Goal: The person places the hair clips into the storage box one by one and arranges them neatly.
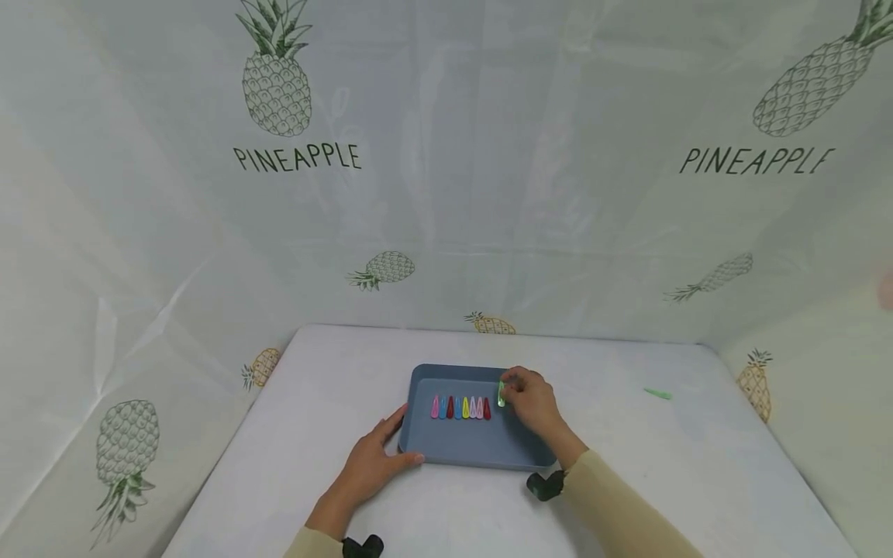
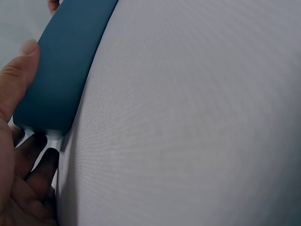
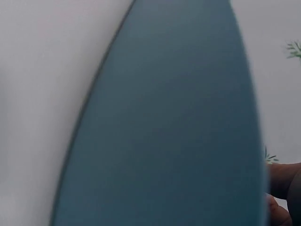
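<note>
A blue-grey tray (image 1: 467, 447) lies on the white table. In it, several snap hair clips (image 1: 465, 408) stand side by side in a row, coloured pink, blue, red and yellow. My right hand (image 1: 533, 401) pinches a green hair clip (image 1: 501, 394) over the tray, just right of the row's red end clip (image 1: 487, 408). At the tray's front left corner, my left hand (image 1: 370, 463) holds the tray, thumb along the front wall and fingers on the left side. The left wrist view shows that thumb (image 2: 21, 70) against the wall. The tray wall hides most of the right hand in the right wrist view.
Another green hair clip (image 1: 657, 394) lies on the table, to the right of the tray. White table surface (image 1: 628, 449) surrounds the tray. Behind the table hangs a pale curtain (image 1: 530, 194) printed with pineapples.
</note>
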A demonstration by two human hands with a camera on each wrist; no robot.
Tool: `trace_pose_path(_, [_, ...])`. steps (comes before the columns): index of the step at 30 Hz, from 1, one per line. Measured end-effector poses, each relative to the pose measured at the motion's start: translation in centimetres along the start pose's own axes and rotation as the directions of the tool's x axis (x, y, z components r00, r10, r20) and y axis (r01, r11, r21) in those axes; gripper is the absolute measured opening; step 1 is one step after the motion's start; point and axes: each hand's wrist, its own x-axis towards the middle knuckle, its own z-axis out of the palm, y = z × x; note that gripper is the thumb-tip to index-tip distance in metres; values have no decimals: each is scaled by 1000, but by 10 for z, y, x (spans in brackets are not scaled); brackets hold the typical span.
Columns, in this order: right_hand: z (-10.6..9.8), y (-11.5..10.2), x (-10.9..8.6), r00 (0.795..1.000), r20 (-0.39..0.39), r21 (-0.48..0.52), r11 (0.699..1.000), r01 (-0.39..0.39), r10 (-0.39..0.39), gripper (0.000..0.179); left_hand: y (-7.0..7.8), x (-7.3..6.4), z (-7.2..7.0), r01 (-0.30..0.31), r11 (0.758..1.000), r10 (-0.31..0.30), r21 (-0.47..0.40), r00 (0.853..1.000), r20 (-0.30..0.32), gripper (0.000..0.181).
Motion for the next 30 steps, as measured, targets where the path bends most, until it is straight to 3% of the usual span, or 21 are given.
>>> trace_pose_path(10, [13, 9, -2, 1000, 11, -32, 999, 4, -4, 14, 0, 0, 0, -5, 1000, 5, -20, 1000, 1, 97])
trace_pose_path(30, [25, 10, -4, 1000, 3, -213, 977, 7, -6, 10, -2, 1, 0, -3, 1000, 3, 3, 1000, -5, 98])
